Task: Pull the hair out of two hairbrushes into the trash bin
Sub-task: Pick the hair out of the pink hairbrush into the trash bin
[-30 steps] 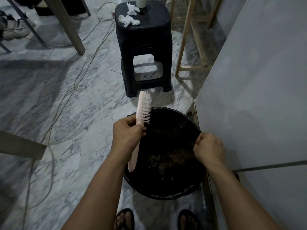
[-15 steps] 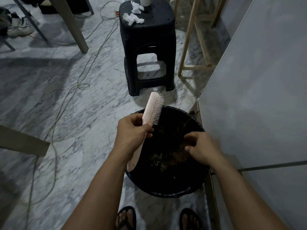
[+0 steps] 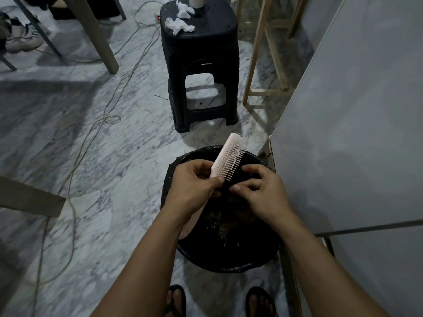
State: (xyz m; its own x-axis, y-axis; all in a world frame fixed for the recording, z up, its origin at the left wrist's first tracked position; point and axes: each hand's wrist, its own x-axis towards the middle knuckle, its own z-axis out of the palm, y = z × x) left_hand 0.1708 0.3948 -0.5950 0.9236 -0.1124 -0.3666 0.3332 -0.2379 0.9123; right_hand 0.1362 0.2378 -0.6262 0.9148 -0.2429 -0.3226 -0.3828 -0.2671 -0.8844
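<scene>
My left hand [image 3: 194,186] grips a pale pink hairbrush [image 3: 229,156] by its middle, over a black trash bin [image 3: 229,257] lined with a black bag. The bristles face right and the brush head tilts up and to the right; its handle end pokes out below my hand. My right hand [image 3: 263,193] is just right of the bristles, thumb and fingertips pinched close at the lower rows. I cannot tell if any hair is between them. Brownish clumps lie in the bin's bottom. No second brush is in view.
A black plastic stool [image 3: 199,65] with crumpled white tissues [image 3: 180,24] stands beyond the bin. A grey cabinet wall [image 3: 354,133] rises at the right. Cables [image 3: 103,120] trail over the marble floor. Wooden legs [image 3: 100,35] stand at upper left; my sandalled feet [image 3: 176,300] are below.
My right hand came up from the bin's right side to the brush bristles. My left hand tilted the brush head further right and brought it over the bin.
</scene>
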